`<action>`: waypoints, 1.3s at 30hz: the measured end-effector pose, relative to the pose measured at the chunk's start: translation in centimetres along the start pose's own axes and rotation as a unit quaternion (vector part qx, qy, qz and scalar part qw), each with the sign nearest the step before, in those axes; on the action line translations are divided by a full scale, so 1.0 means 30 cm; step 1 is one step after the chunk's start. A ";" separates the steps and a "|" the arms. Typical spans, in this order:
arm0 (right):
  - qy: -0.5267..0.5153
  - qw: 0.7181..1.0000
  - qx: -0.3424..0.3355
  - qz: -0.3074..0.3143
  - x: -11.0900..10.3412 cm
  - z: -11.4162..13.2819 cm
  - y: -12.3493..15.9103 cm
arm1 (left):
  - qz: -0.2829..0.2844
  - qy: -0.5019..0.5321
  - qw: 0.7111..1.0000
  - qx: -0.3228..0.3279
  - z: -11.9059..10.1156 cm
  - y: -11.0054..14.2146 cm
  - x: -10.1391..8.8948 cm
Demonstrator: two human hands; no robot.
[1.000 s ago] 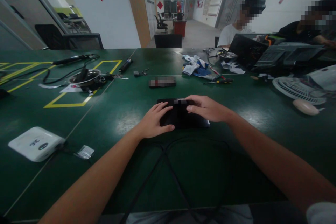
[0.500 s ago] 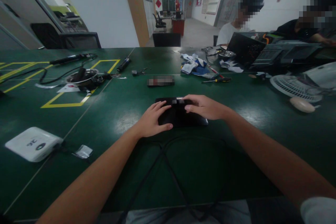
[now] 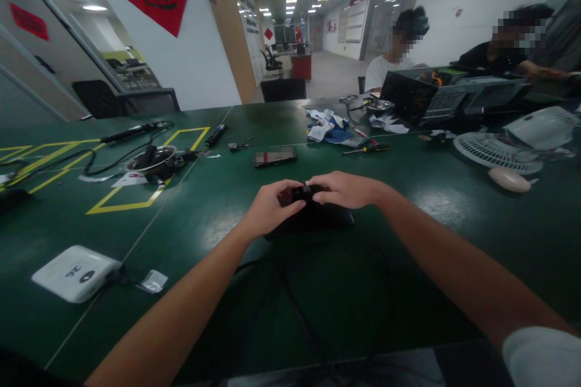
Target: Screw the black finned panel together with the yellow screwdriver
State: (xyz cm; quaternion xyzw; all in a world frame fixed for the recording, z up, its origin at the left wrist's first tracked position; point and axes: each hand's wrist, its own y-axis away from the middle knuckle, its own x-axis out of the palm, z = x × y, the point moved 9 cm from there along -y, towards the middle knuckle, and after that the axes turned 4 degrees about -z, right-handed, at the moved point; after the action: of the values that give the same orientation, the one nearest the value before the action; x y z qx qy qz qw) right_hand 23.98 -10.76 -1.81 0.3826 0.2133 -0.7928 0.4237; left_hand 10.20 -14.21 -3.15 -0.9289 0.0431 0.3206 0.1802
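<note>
A flat, black, glossy-edged device (image 3: 313,222) lies on the green table in front of me; its exact kind cannot be made out. Fingers curled over its far side and thumb nearer to me, my left hand (image 3: 269,208) grips a dark raised part (image 3: 299,193) at that far edge. My right hand (image 3: 345,190) closes on the same part from the right, thumb and fingers bent around it. The two hands' fingertips nearly meet, and they cover much of the device's upper edge. Black cables (image 3: 290,290) run along the table on my side of the device.
Beyond the device lies a small dark box (image 3: 275,157). Gloves (image 3: 333,127) and a screwdriver (image 3: 367,149) are farther right, near a white fan (image 3: 497,154) and a computer case (image 3: 447,100). A white box (image 3: 75,275) stands left. Two people sit at the far right.
My left hand, earlier spread flat on the device, has curled its fingers around the part at the far edge. The right hand has shifted slightly left. The view has tilted up a little.
</note>
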 end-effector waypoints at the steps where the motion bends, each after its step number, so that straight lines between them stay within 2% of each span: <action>1: 0.005 1.000 0.000 -0.001 -0.007 0.003 -0.002 | 0.003 0.010 1.000 -0.009 0.006 -0.005 0.006; 8: 0.008 0.999 -0.025 -0.023 -0.045 0.062 -0.009 | 0.024 0.161 0.984 -0.075 0.095 0.016 0.075; 13: 0.081 0.993 -0.076 -0.031 -0.041 0.119 -0.032 | 0.035 0.213 0.972 -0.090 0.147 0.028 0.109; 16: 0.102 0.990 -0.090 -0.042 -0.046 0.129 -0.044 | 0.027 0.234 0.967 -0.095 0.160 0.033 0.112; 21: 0.074 0.988 -0.132 -0.027 -0.044 0.147 -0.042 | 0.000 0.226 0.970 -0.090 0.142 0.041 0.104; 26: 0.122 0.986 -0.083 -0.080 -0.065 0.136 -0.043 | -0.037 0.193 0.977 -0.080 0.119 0.044 0.086; 30: 0.101 0.983 0.013 -0.152 -0.077 0.124 -0.053 | -0.049 0.161 0.983 -0.073 0.110 0.044 0.078; 32: 0.105 0.977 0.065 -0.173 -0.070 0.122 -0.057 | -0.049 0.152 0.984 -0.073 0.108 0.045 0.077; 34: 0.110 0.973 0.089 -0.181 -0.063 0.131 -0.056 | -0.050 0.153 0.984 -0.075 0.108 0.048 0.076; 36: 0.096 0.978 0.073 -0.170 -0.063 0.144 -0.052 | -0.054 0.155 0.984 -0.077 0.110 0.049 0.073; 39: 0.065 0.992 -0.013 -0.105 -0.067 0.163 -0.037 | -0.057 0.161 0.982 -0.077 0.116 0.049 0.067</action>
State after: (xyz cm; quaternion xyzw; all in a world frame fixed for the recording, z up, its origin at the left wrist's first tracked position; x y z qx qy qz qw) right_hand 21.65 -12.37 2.80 0.4035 0.2896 -0.8036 0.3279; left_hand 9.48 -14.26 -7.38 -0.9804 -0.0064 0.1584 0.1173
